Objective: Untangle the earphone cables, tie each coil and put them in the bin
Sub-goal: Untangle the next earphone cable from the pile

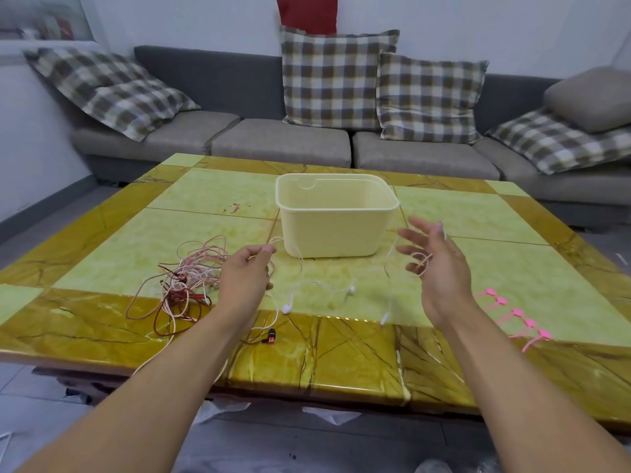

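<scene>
A cream plastic bin (336, 230) stands mid-table with nothing visible inside. My left hand (244, 273) pinches a white earphone cable (309, 285) in front of the bin's left corner. That cable runs down to white earbuds (287, 307) lying on the table. My right hand (435, 264) is raised right of the bin with its fingers spread. A thin loop of the white cable hangs over those fingers, and its plug end (384, 317) dangles below. A tangle of pink and red earphone cables (184, 285) lies left of my left hand.
Several pink cable ties (515, 317) lie at the right near the table's front edge. A black and copper earbud (270, 336) sits near the front edge. A grey sofa (283, 141) with checked cushions stands behind the yellow-green table (341, 363).
</scene>
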